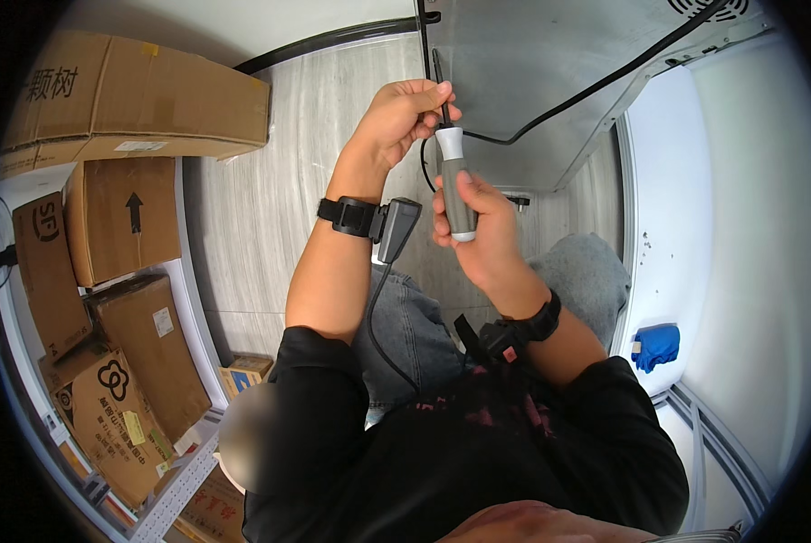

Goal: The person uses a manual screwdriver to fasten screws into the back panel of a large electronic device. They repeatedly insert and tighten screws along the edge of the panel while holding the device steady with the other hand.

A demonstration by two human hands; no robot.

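Observation:
A screwdriver (459,185) with a grey and white handle points away from me, its dark shaft running up toward the grey metal cabinet (523,72). My right hand (487,226) is wrapped around the handle. Higher up, my left hand (405,118) pinches the shaft between thumb and fingers. The screwdriver's tip lies over the cabinet's left edge; whether it touches a screw there I cannot tell. A black cable (586,90) crosses the cabinet's panel and passes behind the screwdriver.
Cardboard boxes (179,100) are stacked along the left, several on a white shelf (202,308). Wood-look floor (252,217) lies beneath. A small black plug (519,203) is near the cabinet's lower edge. On the right, a blue cloth (656,347) rests on a white surface.

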